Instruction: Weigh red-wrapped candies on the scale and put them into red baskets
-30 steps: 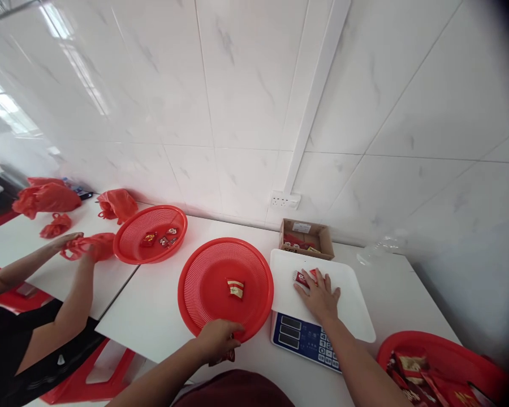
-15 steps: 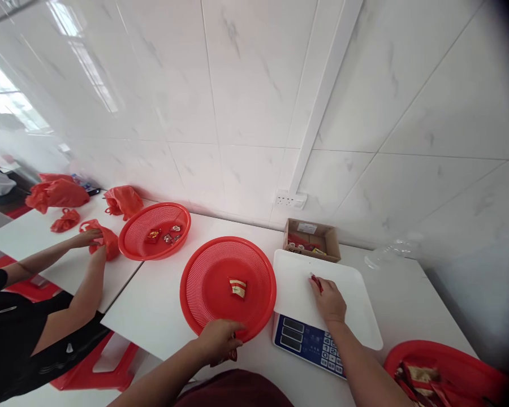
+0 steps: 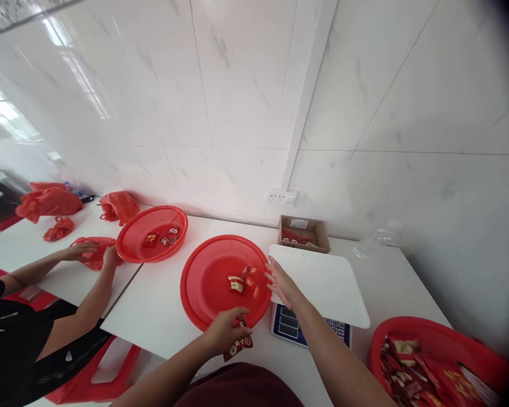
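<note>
My left hand is closed on a dark red packet at the near rim of the middle red basket. My right hand is open at that basket's right rim, fingers spread. Small red pieces, blurred by motion, are beside my right fingertips, over the basket. A red and cream packet lies in the basket. The scale's white tray is under and right of my right hand, with its blue keypad panel below.
A cardboard box stands by the wall. A red basket of packets is at the lower right. Another red basket holds several small packets. At the left, a person's hands touch a red bag.
My right hand has moved left from the scale tray to the basket and opened, letting go of the red pieces. More of the packet in my left hand shows. The view has shifted right.
</note>
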A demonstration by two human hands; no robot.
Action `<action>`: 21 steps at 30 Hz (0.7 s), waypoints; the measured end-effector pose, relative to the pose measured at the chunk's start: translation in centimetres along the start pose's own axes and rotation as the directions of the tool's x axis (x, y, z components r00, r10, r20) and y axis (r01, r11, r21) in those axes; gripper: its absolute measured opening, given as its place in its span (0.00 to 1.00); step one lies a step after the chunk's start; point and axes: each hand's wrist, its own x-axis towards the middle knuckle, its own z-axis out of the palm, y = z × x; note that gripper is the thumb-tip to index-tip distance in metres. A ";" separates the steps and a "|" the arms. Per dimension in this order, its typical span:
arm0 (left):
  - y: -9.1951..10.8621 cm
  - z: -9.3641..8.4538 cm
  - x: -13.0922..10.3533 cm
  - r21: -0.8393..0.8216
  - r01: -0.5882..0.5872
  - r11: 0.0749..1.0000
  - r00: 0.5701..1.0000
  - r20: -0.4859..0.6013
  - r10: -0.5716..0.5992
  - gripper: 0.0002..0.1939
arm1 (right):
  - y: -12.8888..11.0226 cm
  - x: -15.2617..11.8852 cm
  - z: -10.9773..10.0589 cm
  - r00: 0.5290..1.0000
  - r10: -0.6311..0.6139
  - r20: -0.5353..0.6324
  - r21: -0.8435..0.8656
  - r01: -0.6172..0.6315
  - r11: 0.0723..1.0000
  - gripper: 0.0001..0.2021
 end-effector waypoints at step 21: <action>4.9 9.2 -0.1 -0.640 0.345 0.686 0.926 0.353 -0.137 0.11 | 15.1 -20.2 -26.6 0.677 -0.258 -0.689 -0.645 -0.412 0.643 0.24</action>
